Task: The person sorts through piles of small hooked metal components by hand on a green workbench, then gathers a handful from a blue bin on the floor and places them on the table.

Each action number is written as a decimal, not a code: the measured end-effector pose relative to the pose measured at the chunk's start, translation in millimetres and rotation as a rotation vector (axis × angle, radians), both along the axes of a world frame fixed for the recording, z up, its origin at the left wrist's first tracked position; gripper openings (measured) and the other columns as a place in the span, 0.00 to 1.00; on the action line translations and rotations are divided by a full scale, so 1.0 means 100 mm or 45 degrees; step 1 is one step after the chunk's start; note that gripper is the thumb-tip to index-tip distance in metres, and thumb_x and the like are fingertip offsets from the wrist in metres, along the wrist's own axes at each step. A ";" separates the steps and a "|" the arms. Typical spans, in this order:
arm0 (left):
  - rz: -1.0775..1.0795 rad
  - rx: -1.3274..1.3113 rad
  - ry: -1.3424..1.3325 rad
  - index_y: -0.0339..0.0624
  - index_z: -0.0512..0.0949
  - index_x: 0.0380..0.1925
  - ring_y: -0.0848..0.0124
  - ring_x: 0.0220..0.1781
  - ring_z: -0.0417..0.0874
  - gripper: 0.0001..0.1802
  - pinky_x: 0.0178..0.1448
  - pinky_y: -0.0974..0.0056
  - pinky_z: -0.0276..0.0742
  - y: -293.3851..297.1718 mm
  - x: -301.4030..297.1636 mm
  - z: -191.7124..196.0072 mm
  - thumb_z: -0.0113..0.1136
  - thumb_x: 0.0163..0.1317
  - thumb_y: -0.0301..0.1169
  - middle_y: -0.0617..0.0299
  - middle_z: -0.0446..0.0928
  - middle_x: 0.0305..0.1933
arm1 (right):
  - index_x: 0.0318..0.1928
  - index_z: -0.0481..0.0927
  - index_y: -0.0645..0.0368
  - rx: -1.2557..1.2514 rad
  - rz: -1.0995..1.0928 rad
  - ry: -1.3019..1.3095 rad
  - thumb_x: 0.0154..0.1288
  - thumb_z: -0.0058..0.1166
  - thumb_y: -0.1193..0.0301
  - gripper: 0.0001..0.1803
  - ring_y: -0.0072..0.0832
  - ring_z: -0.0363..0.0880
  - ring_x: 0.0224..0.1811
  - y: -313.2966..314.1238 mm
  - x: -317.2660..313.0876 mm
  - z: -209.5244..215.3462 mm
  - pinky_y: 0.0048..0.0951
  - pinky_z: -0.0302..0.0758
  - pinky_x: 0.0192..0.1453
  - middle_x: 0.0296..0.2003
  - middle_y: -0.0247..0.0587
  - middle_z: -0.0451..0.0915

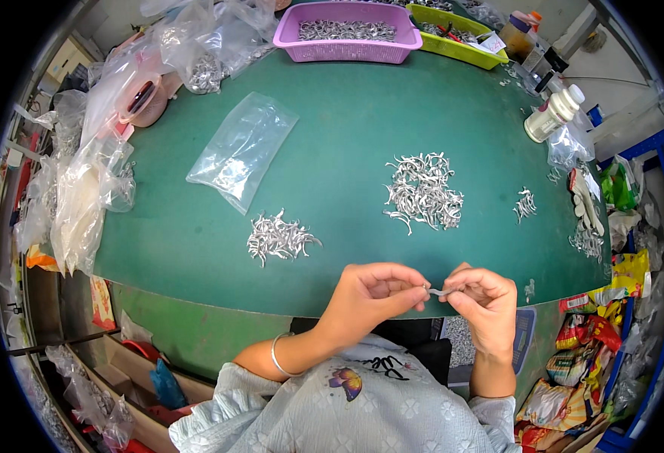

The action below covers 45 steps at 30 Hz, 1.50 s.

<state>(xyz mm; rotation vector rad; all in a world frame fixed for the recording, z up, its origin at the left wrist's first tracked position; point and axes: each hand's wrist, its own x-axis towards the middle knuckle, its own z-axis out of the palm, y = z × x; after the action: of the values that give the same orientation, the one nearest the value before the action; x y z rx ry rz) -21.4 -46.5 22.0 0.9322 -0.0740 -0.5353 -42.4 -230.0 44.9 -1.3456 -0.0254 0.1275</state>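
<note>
Close to the table's front edge, my left hand (pixel 383 293) and my right hand (pixel 484 299) pinch a small curved metal piece (pixel 439 292) between them, one end in each hand's fingertips. Ahead of my hands lies a large pile of similar silvery curved pieces (pixel 425 192). A smaller pile of such pieces (pixel 279 238) is to the left, and a little cluster (pixel 525 204) sits to the right. Beyond the left pile a flat clear plastic bag (pixel 243 151) rests on the green tabletop (pixel 332 151).
Along the far edge stand a purple basket (pixel 347 51) and a yellow-green basket (pixel 464 54), both holding metal pieces. Plastic bags (pixel 83 189) crowd the left edge, with a pink container (pixel 145 112) among them. At the right are a white bottle (pixel 554 113) and a glove (pixel 585 200).
</note>
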 end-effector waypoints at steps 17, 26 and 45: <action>-0.126 -0.163 0.128 0.30 0.78 0.36 0.72 0.35 0.79 0.07 0.41 0.69 0.76 0.03 -0.11 0.07 0.57 0.59 0.22 0.55 0.79 0.34 | 0.33 0.78 0.69 0.200 -0.016 -0.066 0.57 0.55 0.81 0.03 0.29 0.76 0.33 0.07 -0.17 -0.01 0.26 0.74 0.40 0.31 0.46 0.77; 0.166 0.048 -0.532 0.29 0.78 0.37 0.72 0.38 0.79 0.10 0.43 0.70 0.77 0.00 -0.15 0.05 0.59 0.53 0.16 0.53 0.78 0.38 | 0.32 0.80 0.60 -1.433 -0.316 -1.279 0.41 0.60 0.80 0.12 0.28 0.72 0.30 0.08 -0.27 0.13 0.31 0.60 0.36 0.32 0.37 0.81; 0.281 0.219 -0.789 0.32 0.80 0.34 0.68 0.35 0.82 0.09 0.40 0.69 0.78 -0.03 -0.17 0.08 0.62 0.50 0.16 0.54 0.80 0.35 | 0.35 0.81 0.54 -1.605 -0.382 -1.575 0.45 0.60 0.71 0.12 0.23 0.71 0.34 -0.03 -0.38 0.07 0.26 0.57 0.41 0.35 0.32 0.82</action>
<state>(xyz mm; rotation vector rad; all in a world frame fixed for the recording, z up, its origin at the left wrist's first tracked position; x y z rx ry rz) -37.9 -49.4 29.7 1.2321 -0.4840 -0.0334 -80.1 -232.5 52.0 -2.4498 -0.9038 -1.1350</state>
